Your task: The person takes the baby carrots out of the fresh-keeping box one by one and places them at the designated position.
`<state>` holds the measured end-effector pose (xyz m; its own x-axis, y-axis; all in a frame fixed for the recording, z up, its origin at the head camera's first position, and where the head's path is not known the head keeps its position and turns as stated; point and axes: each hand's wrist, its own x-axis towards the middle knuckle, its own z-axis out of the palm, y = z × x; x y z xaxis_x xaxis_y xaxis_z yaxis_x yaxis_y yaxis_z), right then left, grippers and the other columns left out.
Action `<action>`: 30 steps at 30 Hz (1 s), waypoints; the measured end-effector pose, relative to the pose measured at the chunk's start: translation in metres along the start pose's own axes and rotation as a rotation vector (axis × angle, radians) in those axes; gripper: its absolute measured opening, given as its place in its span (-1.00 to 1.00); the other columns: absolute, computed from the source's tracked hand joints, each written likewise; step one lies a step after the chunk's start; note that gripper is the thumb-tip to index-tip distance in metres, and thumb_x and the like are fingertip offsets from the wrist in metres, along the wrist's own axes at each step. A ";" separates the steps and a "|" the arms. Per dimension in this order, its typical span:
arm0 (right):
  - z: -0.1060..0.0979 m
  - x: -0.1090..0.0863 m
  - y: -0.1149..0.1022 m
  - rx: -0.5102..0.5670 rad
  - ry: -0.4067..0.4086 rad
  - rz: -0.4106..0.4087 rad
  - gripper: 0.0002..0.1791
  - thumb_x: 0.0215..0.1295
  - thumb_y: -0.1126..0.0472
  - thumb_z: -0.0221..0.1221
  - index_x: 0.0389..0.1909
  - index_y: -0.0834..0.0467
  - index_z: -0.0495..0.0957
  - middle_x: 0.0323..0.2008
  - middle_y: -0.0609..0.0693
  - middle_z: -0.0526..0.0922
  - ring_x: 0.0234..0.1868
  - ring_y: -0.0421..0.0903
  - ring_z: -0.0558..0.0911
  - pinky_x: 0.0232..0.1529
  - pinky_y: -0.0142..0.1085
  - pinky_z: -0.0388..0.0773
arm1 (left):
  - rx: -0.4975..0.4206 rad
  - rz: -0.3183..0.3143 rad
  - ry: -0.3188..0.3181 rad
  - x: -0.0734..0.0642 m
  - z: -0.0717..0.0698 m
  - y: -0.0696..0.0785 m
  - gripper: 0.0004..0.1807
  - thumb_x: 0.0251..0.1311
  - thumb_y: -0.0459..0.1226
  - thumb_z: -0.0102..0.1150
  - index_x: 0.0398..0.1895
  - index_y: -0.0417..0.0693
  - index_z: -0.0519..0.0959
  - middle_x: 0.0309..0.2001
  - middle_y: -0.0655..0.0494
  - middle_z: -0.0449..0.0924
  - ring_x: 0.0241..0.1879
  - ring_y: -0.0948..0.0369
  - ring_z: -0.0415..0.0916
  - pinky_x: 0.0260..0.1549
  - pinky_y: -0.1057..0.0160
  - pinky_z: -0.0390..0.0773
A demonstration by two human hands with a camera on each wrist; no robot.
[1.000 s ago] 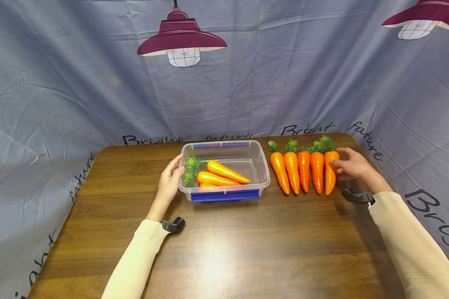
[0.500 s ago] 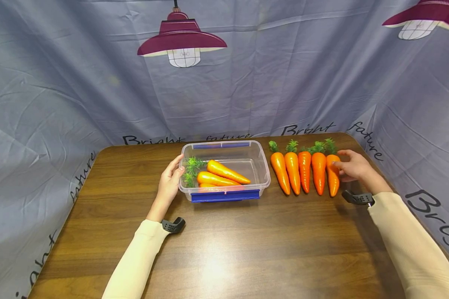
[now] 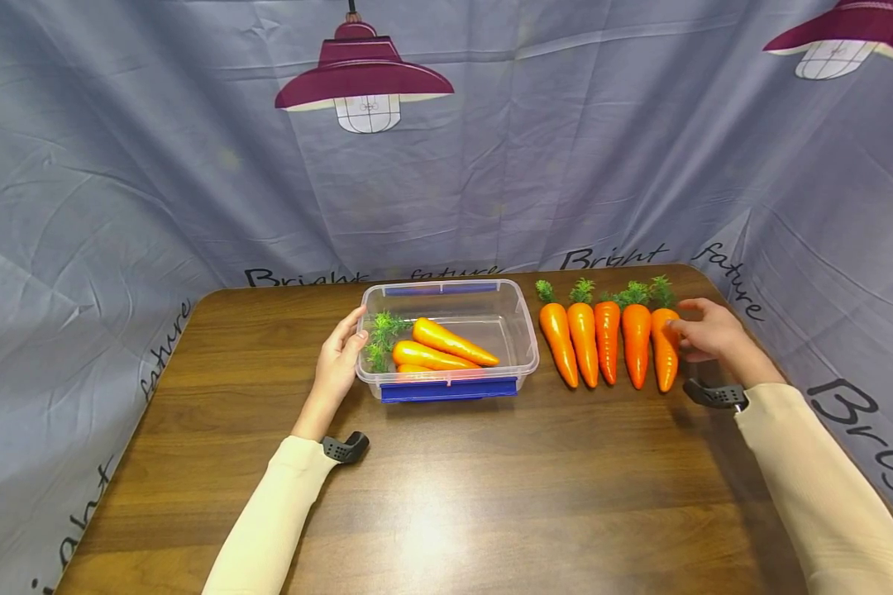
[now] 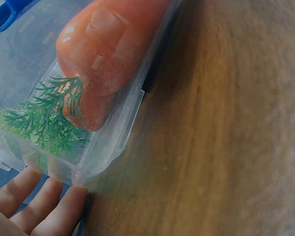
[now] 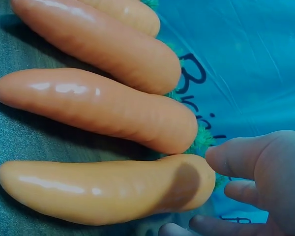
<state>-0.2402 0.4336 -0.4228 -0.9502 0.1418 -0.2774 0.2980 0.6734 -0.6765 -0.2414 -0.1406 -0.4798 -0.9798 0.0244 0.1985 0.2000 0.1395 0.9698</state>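
A clear plastic box (image 3: 484,326) with a blue latch (image 3: 450,390) stands on the table, holding several orange carrots (image 3: 446,339) with green tops. My left hand (image 3: 333,361) touches the box's left end; in the left wrist view its fingers (image 4: 64,209) lie against the end wall, fairly straight. Right of the box, several carrots lie side by side, leafy ends away from me. My right hand (image 3: 714,335) is beside the rightmost carrot (image 3: 666,355). Its thumb (image 5: 233,157) is close to that carrot's thick end, the other fingers spread. Whether the thumb touches it I cannot tell.
The brown wooden table (image 3: 528,496) extends in front of the box and carrots. Grey curtains (image 3: 491,165) printed with lamps and lettering hang behind and at both sides. A black wrist mount (image 3: 346,448) sits on each wrist.
The rightmost carrot has shifted a little right and towards me, leaving a wider gap beside its neighbour. My right hand has moved slightly right with it. The left hand and box have stayed put.
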 end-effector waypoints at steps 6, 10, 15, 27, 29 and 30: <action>-0.001 -0.002 -0.004 -0.005 0.020 -0.006 -0.21 0.47 0.14 0.06 0.51 0.47 -0.03 0.11 0.52 0.36 -0.31 -0.15 0.66 -0.25 -0.06 0.78 | -0.009 -0.001 -0.004 0.000 0.000 0.000 -0.48 0.49 -0.38 -0.11 0.49 -0.18 0.33 0.42 -0.32 0.39 0.31 -0.20 0.44 0.09 0.54 0.46; -0.002 -0.003 -0.006 -0.026 0.020 -0.017 -0.22 0.48 0.11 0.07 0.50 0.45 0.00 0.15 0.53 0.35 -0.28 -0.12 0.66 -0.26 -0.05 0.78 | -0.012 0.008 -0.006 -0.001 0.001 0.000 -0.48 0.49 -0.38 -0.11 0.49 -0.20 0.32 0.44 -0.30 0.37 0.32 -0.21 0.44 0.08 0.55 0.46; -0.004 -0.004 -0.012 -0.101 0.063 -0.041 -0.25 0.46 0.07 0.09 0.46 0.43 0.10 0.10 0.54 0.40 -0.21 0.12 0.69 -0.30 -0.04 0.77 | -0.021 0.013 -0.006 -0.001 0.001 -0.001 -0.48 0.49 -0.40 -0.11 0.49 -0.22 0.32 0.45 -0.31 0.36 0.33 -0.19 0.42 0.08 0.58 0.45; 0.002 -0.010 -0.090 -0.260 0.056 -0.197 -0.28 0.48 -0.02 0.11 0.48 0.30 0.20 0.26 0.57 0.44 0.05 0.39 0.64 -0.25 -0.08 0.74 | 0.002 -0.024 0.003 0.000 -0.001 0.000 -0.48 0.51 -0.37 -0.11 0.50 -0.15 0.33 0.42 -0.31 0.40 0.29 -0.20 0.46 0.09 0.51 0.46; 0.009 -0.012 -0.108 -0.259 0.025 -0.213 -0.27 0.48 -0.03 0.11 0.50 0.27 0.19 0.29 0.54 0.43 0.09 0.39 0.62 -0.17 -0.02 0.74 | 0.002 -0.027 0.002 0.000 0.000 0.000 -0.48 0.51 -0.37 -0.11 0.50 -0.15 0.33 0.42 -0.32 0.40 0.29 -0.20 0.46 0.10 0.50 0.46; 0.012 -0.013 -0.116 -0.265 0.015 -0.225 -0.27 0.48 -0.03 0.11 0.51 0.26 0.19 0.29 0.53 0.43 0.11 0.39 0.61 -0.13 0.01 0.72 | -0.002 -0.023 0.002 0.000 0.000 0.000 -0.48 0.51 -0.37 -0.11 0.50 -0.15 0.33 0.42 -0.31 0.40 0.29 -0.19 0.46 0.10 0.51 0.46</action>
<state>-0.2609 0.3445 -0.3490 -0.9912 -0.0220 -0.1304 0.0492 0.8539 -0.5181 -0.2417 -0.1404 -0.4799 -0.9842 0.0196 0.1759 0.1769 0.1378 0.9745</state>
